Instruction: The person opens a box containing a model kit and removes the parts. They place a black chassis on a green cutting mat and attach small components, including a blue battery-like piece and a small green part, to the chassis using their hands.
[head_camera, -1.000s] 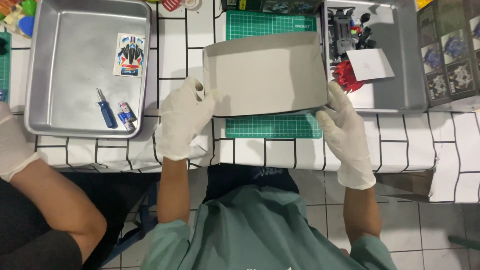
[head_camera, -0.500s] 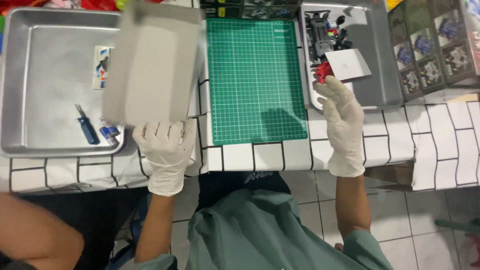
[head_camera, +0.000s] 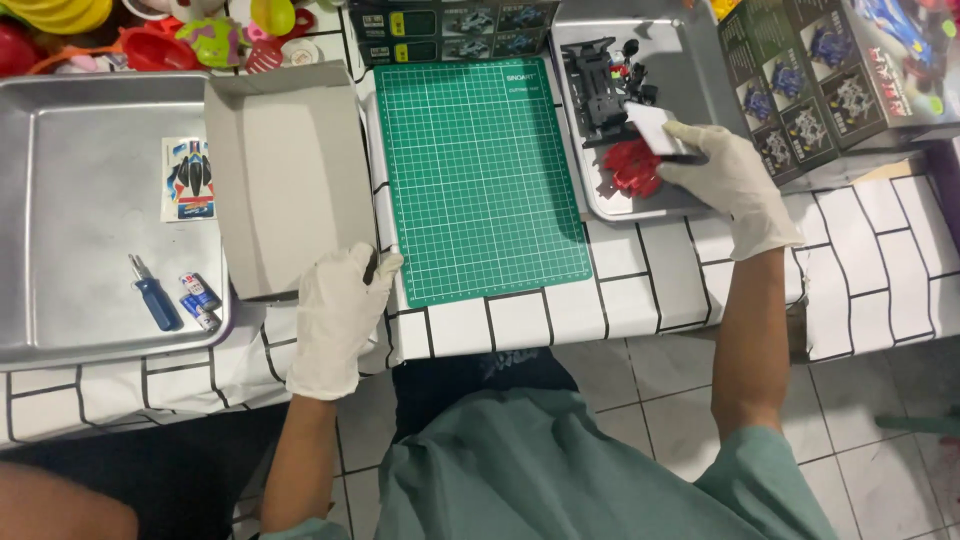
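Head view: gloved left hand (head_camera: 338, 318) is gripping the near edge of the open grey box tray (head_camera: 288, 178), which is overlapping the left metal tray (head_camera: 60, 210) beside the green cutting mat (head_camera: 480, 175). Right hand (head_camera: 728, 180) is closing its fingers on a white card (head_camera: 655, 128) over red parts (head_camera: 632, 168) in the right metal tray (head_camera: 690, 60). Best to be keeping the box flat and lifting the card straight, clear of the loose parts.

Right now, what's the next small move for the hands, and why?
Probably let the left hand release the grey box tray: it already rests on the metal tray, while the right hand grips the white card over the red parts.
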